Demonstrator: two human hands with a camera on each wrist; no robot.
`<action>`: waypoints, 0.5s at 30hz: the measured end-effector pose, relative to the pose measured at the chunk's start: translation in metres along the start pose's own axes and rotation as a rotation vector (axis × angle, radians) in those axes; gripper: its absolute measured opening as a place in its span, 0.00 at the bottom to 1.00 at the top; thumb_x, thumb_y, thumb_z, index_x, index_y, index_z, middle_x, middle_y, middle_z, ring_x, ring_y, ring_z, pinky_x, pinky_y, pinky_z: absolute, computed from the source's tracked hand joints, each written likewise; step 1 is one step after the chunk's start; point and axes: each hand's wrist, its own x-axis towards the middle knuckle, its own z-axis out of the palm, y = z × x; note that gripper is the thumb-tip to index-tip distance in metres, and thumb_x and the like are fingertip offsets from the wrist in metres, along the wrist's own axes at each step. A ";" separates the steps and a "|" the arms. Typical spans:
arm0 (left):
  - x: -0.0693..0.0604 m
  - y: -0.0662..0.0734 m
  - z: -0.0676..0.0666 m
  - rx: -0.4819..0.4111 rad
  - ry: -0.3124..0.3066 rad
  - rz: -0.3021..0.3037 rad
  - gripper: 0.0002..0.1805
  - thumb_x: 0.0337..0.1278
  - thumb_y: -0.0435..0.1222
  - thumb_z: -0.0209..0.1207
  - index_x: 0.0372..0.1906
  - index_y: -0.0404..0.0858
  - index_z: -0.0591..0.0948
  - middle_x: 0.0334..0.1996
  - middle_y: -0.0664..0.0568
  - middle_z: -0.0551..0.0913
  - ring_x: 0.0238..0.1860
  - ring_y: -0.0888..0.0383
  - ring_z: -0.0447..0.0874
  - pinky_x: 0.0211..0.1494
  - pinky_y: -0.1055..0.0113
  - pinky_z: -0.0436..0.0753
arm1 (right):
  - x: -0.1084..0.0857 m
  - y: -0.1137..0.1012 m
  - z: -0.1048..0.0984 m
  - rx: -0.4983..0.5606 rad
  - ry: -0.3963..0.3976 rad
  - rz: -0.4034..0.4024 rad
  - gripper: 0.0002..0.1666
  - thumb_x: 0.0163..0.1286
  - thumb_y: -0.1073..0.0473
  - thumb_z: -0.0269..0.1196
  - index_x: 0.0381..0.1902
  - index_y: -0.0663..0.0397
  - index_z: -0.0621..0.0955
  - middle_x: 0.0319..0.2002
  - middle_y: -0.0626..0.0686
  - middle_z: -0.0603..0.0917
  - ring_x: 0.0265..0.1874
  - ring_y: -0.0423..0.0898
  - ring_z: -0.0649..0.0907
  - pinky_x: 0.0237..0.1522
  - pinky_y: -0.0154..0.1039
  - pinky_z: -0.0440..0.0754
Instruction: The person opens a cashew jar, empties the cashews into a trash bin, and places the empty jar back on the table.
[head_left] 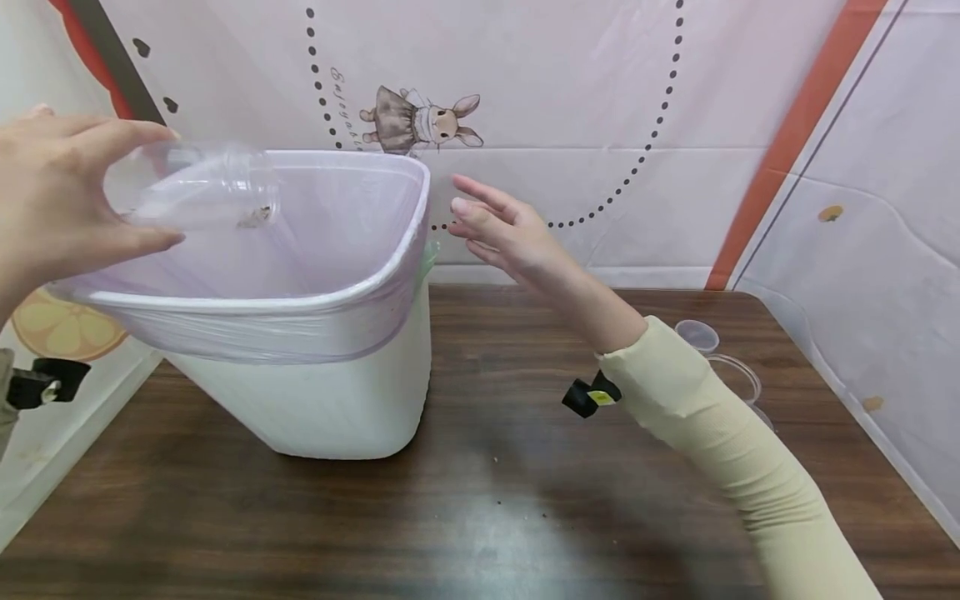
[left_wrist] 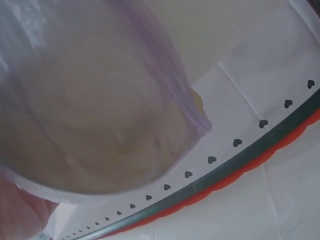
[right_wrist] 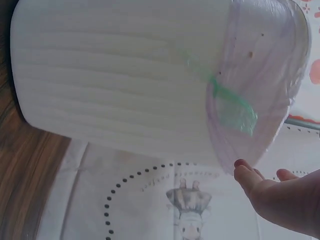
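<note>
My left hand grips a clear plastic jar between thumb and fingers, lying on its side with its mouth pointing right. Some brown bits sit near the jar's mouth. Below it stands a white trash bin, lined with a pale purple bag folded over the rim. In the left wrist view the bag's edge fills much of the frame, and the jar cannot be made out. Beside the bin's right rim, my right hand is held up with loose fingers, holding nothing. The right wrist view shows a green strip on the bag.
Clear round lids lie on the brown wooden table at the right, partly behind my right sleeve. A few tiny crumbs are scattered on the tabletop. A printed cloth hangs behind and at the sides.
</note>
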 end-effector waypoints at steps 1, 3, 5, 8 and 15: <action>0.000 0.001 0.000 -0.011 0.012 -0.003 0.45 0.18 0.33 0.70 0.58 0.36 0.70 0.48 0.28 0.73 0.52 0.32 0.68 0.68 0.50 0.50 | -0.001 -0.001 -0.003 0.004 -0.001 0.000 0.30 0.69 0.58 0.51 0.68 0.50 0.60 0.63 0.57 0.65 0.59 0.52 0.71 0.60 0.40 0.66; 0.000 0.004 0.000 -0.021 0.027 -0.015 0.46 0.18 0.33 0.70 0.59 0.36 0.70 0.47 0.28 0.73 0.50 0.32 0.68 0.65 0.49 0.57 | -0.004 -0.002 -0.008 0.012 0.000 0.003 0.29 0.70 0.58 0.49 0.68 0.51 0.60 0.64 0.58 0.65 0.59 0.52 0.71 0.61 0.40 0.65; 0.001 0.007 -0.001 -0.026 0.022 -0.033 0.46 0.19 0.35 0.70 0.59 0.37 0.70 0.48 0.28 0.73 0.49 0.33 0.67 0.58 0.46 0.62 | -0.006 -0.003 -0.012 0.020 0.006 0.009 0.29 0.70 0.58 0.49 0.68 0.52 0.60 0.63 0.58 0.65 0.59 0.51 0.71 0.61 0.41 0.65; 0.001 0.013 -0.002 -0.030 0.008 -0.057 0.45 0.21 0.37 0.70 0.60 0.38 0.69 0.49 0.28 0.73 0.48 0.33 0.65 0.45 0.43 0.62 | -0.010 -0.004 -0.018 0.020 0.023 0.015 0.29 0.70 0.57 0.48 0.68 0.53 0.60 0.63 0.60 0.65 0.60 0.52 0.70 0.62 0.42 0.64; 0.001 0.023 -0.003 -0.052 -0.016 -0.114 0.45 0.25 0.42 0.69 0.61 0.40 0.68 0.47 0.30 0.73 0.46 0.36 0.67 0.37 0.48 0.60 | -0.018 -0.007 -0.031 0.031 0.059 0.025 0.29 0.69 0.57 0.49 0.67 0.54 0.61 0.62 0.60 0.66 0.59 0.52 0.70 0.62 0.41 0.63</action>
